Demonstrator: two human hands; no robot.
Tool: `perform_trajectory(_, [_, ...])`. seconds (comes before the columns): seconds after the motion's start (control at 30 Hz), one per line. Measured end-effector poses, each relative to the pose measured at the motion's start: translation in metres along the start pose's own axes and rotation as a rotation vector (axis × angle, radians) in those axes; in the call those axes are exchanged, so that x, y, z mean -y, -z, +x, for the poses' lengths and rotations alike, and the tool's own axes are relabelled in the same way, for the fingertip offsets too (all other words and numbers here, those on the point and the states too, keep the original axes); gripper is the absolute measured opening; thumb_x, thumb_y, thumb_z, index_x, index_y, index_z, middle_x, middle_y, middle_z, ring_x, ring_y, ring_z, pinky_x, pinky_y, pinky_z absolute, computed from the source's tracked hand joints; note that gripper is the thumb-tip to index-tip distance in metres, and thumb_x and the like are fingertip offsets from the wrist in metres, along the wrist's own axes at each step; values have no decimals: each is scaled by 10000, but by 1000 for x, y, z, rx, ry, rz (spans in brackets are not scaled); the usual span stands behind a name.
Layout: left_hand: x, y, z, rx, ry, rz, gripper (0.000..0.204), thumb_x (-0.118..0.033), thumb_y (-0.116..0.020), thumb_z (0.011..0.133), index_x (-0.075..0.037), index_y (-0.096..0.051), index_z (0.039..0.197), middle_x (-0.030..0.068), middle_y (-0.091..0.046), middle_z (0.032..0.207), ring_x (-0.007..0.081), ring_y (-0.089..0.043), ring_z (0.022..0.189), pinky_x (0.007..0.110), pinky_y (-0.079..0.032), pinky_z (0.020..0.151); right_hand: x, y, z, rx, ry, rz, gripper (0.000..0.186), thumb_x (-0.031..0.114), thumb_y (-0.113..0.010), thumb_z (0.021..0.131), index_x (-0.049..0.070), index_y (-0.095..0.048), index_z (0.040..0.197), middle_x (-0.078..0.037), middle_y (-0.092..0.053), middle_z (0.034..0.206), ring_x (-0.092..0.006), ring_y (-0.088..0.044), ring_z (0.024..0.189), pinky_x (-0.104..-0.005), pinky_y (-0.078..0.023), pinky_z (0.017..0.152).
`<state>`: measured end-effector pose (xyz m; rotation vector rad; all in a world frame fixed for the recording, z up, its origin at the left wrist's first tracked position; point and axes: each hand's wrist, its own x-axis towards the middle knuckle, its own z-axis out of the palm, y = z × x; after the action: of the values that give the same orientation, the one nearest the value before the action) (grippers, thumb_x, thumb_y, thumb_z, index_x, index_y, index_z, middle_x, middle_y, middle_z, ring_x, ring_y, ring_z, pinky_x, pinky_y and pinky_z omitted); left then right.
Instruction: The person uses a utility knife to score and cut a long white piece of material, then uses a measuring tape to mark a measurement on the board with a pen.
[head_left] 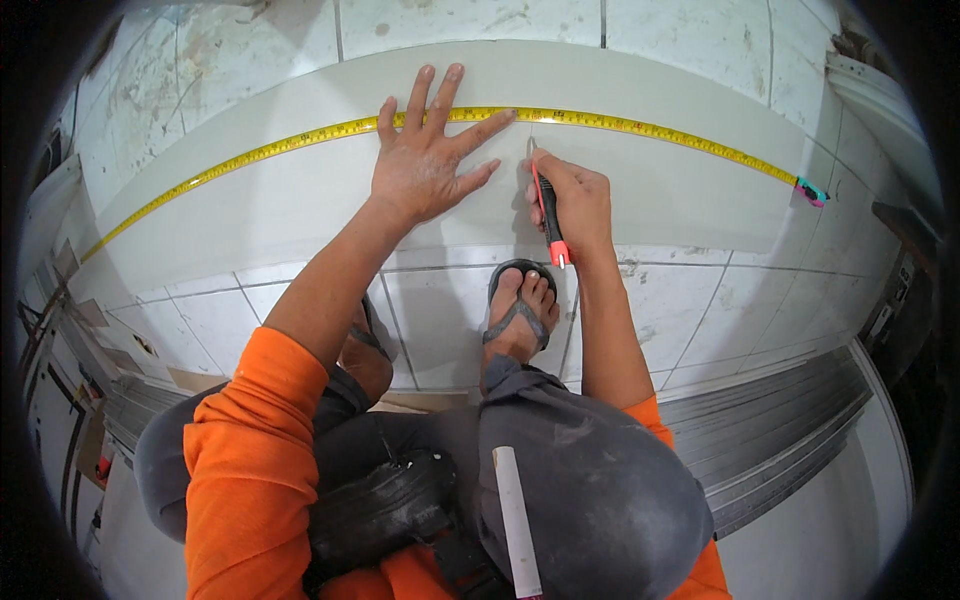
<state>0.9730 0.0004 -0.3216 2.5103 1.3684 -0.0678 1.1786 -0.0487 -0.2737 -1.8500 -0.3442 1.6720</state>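
Observation:
A long pale board (330,205) lies flat across the tiled floor in front of my feet. Along it runs a yellow tape measure blade (640,127), pulled out from its small teal and pink case (811,192) at the right end. My left hand (425,165) is spread over the blade, its fingers apart and pressing on tape and board. Just right of it, my right hand (580,205) grips a red and black utility knife (548,212). The knife's tip points away from me and meets the board just below the tape, by a faint line.
White floor tiles (680,50) surround the board. My sandalled foot (518,310) stands close to its near edge. Stacked grey metal strips (770,440) lie at the lower right, and a white strip (515,520) rises by my knee. Assorted items crowd the left rim.

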Motion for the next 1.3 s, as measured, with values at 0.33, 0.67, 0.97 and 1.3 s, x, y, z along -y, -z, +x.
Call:
perform_trajectory(0.33, [-1,1,1,32,7,39,630,-694,-548,991,-615,-349,1584,81,-67,1798,352,-8,1652,693,-155,1225,-13,-1,3,-9,153,86,377,310,-708,997,-58,-764,937,-61,-668,693,-107,-574,509,-274,-430,485])
perform_trajectory(0.67, [0,-2,0,4,0,-40,588,-646,-576,989,-568,-451,1558,103,-88,1795,331,9,1651,603,24,1243,1,-2,8,-21,105,31,377,309,-705,995,-48,-761,888,-70,-674,687,-115,-577,488,-280,-432,468])
perform_trajectory(0.97, [0,3,0,0,3,-6,613,-644,-578,986,-554,-432,1575,115,-100,1792,348,-22,1651,631,-33,1244,9,-3,9,-11,43,-3,381,321,-714,948,-30,-739,803,-74,-667,675,-123,-579,477,-292,-440,455])
perform_trajectory(1.3, [-8,16,2,25,10,-10,615,-610,-572,1005,-512,-424,1594,136,-93,1790,392,-56,1644,685,-141,1242,-15,42,-12,152,-20,245,394,345,-652,1039,-41,-722,1064,-84,-703,785,-121,-624,599,-280,-496,553])
